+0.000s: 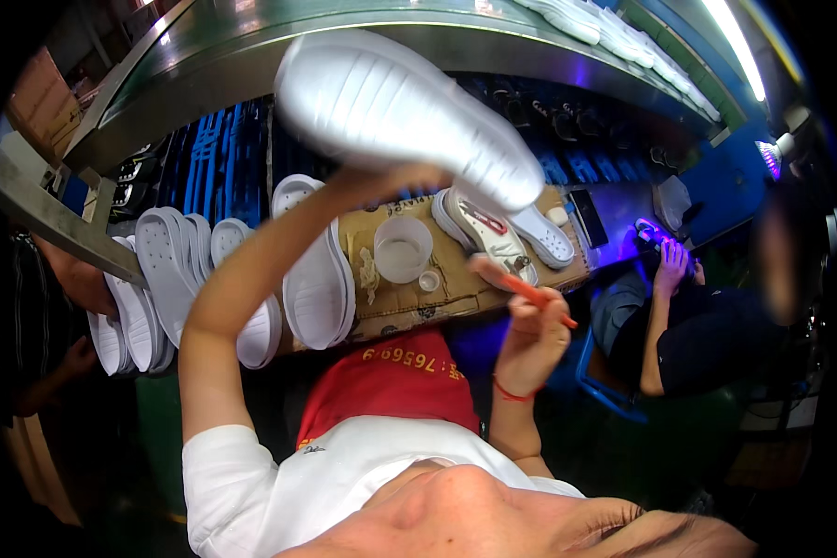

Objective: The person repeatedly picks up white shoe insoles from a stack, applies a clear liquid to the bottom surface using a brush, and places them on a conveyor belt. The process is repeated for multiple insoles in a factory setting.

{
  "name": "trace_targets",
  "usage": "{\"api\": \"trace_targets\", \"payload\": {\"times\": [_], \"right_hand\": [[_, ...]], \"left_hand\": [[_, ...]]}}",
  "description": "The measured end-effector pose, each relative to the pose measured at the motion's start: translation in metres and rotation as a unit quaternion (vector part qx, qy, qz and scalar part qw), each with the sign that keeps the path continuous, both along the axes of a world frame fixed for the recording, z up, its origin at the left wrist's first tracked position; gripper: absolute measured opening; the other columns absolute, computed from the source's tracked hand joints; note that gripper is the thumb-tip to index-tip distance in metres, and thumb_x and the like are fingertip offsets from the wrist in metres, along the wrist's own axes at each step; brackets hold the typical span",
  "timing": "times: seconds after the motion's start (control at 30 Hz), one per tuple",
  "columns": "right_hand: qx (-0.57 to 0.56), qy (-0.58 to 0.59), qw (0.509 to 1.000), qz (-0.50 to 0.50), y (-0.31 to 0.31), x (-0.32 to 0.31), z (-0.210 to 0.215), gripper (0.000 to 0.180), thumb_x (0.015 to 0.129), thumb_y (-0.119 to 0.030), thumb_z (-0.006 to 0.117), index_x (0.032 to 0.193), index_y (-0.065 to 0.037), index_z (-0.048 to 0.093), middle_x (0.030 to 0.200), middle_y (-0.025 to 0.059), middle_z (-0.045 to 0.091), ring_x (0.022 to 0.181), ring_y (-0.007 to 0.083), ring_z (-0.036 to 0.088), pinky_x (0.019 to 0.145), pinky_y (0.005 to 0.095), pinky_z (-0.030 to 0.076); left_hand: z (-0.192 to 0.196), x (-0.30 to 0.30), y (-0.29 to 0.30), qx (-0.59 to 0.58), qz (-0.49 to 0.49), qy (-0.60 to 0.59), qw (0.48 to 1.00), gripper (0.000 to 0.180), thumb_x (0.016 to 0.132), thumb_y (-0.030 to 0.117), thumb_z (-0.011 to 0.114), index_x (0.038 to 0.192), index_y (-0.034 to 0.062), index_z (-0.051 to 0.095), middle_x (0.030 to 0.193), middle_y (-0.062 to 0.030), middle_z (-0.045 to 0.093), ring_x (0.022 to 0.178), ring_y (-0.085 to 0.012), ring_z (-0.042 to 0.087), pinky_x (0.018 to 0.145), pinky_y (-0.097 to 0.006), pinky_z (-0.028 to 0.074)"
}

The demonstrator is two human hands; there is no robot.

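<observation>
A big white shoe sole (409,116) is held up high, over the brown cardboard mat (456,288). The left hand (395,177) holds it from below; its fingers are mostly hidden, so I cannot tell how they sit. The sole looks light and a bit bendy, so the middle seems a good place to hold it. The right hand (530,325) pinches a thin orange brush (530,293) between closed fingers. A clear cup (403,249) stands on the mat, and more white soles (172,279) lie nearby.
</observation>
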State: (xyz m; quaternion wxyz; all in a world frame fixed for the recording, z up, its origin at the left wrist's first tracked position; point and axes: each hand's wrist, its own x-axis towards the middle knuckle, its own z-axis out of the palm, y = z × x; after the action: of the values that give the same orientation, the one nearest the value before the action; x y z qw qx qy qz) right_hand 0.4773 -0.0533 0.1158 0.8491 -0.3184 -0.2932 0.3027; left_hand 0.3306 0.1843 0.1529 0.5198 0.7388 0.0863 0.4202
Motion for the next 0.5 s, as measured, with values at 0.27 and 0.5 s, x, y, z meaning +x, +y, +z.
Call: {"api": "trace_targets", "payload": {"times": [0.27,0.5], "right_hand": [[-0.057,-0.043,0.997,0.019,-0.002,0.02,-0.012,0.027,0.1,-0.021,0.052,0.105,0.003,0.063,0.077,0.0097,0.068,0.071,0.0167,0.064,0.07,0.0274,0.048],[-0.192,-0.107,0.971,0.095,0.009,0.018,-0.051,0.03,0.1,-0.021,0.052,0.103,0.007,0.064,0.078,0.0088,0.067,0.071,0.0128,0.061,0.07,0.0247,0.045]], "left_hand": [[0.102,0.075,0.116,-0.141,0.116,-0.039,0.982,0.03,0.096,0.017,0.052,0.118,-0.0027,0.058,0.119,-0.0123,0.062,0.096,-0.0208,0.064,0.082,-0.032,0.054],[0.04,-0.121,-0.003,0.519,0.121,0.398,0.747,0.06,0.072,-0.007,0.063,0.127,0.0152,0.056,0.12,-0.0104,0.056,0.111,-0.0283,0.054,0.095,-0.039,0.048]]}}
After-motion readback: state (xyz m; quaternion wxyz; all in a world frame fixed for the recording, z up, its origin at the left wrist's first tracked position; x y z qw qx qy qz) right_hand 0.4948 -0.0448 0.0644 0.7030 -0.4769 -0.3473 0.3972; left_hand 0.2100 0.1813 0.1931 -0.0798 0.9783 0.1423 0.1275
